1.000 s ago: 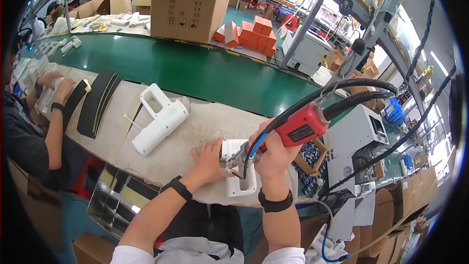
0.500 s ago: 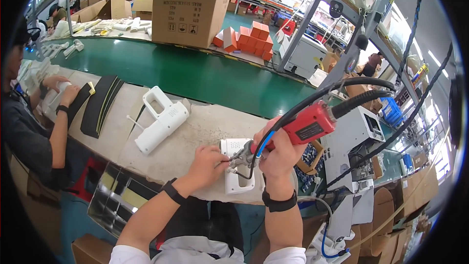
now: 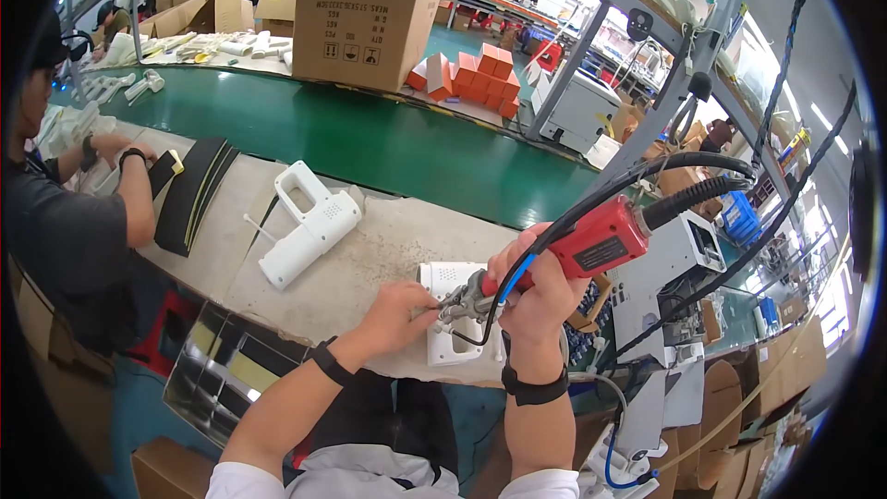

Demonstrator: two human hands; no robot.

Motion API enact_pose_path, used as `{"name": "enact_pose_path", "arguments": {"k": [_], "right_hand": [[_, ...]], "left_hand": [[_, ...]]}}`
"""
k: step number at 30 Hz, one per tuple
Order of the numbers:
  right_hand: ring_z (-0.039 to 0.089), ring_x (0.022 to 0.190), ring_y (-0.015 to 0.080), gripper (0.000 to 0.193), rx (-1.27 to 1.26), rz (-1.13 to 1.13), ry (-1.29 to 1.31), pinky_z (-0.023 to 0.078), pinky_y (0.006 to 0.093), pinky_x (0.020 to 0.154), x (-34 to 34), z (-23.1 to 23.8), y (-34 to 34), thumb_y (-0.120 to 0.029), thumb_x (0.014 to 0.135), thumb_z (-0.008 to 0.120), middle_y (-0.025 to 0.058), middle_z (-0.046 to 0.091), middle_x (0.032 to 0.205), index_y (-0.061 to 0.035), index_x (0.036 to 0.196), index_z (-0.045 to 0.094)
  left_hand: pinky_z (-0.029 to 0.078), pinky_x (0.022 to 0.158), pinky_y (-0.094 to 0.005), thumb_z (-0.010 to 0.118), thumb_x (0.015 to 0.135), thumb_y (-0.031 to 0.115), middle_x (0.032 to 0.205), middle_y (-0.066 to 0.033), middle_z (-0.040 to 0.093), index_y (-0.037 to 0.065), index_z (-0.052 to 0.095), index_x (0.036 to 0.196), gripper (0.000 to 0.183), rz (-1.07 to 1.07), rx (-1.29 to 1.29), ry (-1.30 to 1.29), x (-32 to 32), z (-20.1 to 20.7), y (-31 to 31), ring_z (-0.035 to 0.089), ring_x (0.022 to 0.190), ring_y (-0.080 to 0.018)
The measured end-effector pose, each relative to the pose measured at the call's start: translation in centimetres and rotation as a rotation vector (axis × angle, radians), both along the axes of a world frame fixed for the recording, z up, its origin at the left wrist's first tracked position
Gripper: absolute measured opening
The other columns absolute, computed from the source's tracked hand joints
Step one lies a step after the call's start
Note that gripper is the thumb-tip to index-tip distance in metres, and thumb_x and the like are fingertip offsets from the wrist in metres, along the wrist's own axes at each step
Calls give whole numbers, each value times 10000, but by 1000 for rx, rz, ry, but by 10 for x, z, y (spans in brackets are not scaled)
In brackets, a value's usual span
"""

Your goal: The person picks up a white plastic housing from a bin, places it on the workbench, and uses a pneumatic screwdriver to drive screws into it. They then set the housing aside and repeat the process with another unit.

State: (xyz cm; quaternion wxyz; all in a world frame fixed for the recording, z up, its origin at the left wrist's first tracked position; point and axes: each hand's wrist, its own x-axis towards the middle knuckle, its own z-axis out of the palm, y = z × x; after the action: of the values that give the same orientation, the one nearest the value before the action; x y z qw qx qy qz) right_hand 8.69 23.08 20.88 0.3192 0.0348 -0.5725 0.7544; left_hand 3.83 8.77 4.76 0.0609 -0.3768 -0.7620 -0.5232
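My right hand (image 3: 540, 300) is wrapped round a red power screwdriver (image 3: 601, 242) with a metal front end and a black hose at its back. The screwdriver slants down to the left, over a white plastic housing (image 3: 455, 348) with a loop handle. Beside the metal tip, my left hand (image 3: 399, 316) has its thumb and fingers pinched together; whatever lies between them is too small to make out. Whether the tip touches the housing cannot be told. Farther left on the bench rests a second white housing (image 3: 314, 233), its handle pointing away from me.
Black foam strips (image 3: 192, 199) lie left of the second housing, near a co-worker (image 3: 78, 194). A green conveyor belt (image 3: 370, 152) runs behind the bench, with a large carton (image 3: 360, 14) beyond it. Small parts fill a box (image 3: 584, 314) at right. Black cables (image 3: 665, 162) hang overhead.
The screwdriver and my right hand have shifted slightly to the right. My left hand has moved a little right with its fingers by the tip. The co-worker's arms have moved.
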Motion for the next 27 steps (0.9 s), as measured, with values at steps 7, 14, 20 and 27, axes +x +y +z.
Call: {"name": "enact_pose_path", "arguments": {"k": [7,14,20,27], "right_hand": [[453,419,162,114,-51,-24,37,380,304,455,7,12,-1,-90,825,524,72,484,535,6,887,531],[461,424,161,117,-1,-30,74,391,305,463,8,6,2,-96,850,558,68,489,539,3,911,542],[466,427,162,131,21,-15,92,394,303,458,10,8,4,-107,861,565,70,496,542,7,922,542],[465,418,167,130,-6,1,111,395,309,446,9,8,8,-101,861,566,75,493,538,10,922,538]], "left_hand": [[477,722,-391,673,772,74,895,-96,669,38,681,919,152,16,-143,68,-2,-7,-5,633,828,-296],[395,881,-399,631,857,165,996,-89,683,90,705,968,153,22,-161,13,5,0,-2,621,992,-236],[400,870,-396,671,822,171,957,-89,693,92,716,931,141,56,-218,68,4,9,0,635,963,-229],[428,887,-394,709,728,59,926,-99,708,89,719,859,135,118,-121,109,6,15,4,664,903,-235]]}}
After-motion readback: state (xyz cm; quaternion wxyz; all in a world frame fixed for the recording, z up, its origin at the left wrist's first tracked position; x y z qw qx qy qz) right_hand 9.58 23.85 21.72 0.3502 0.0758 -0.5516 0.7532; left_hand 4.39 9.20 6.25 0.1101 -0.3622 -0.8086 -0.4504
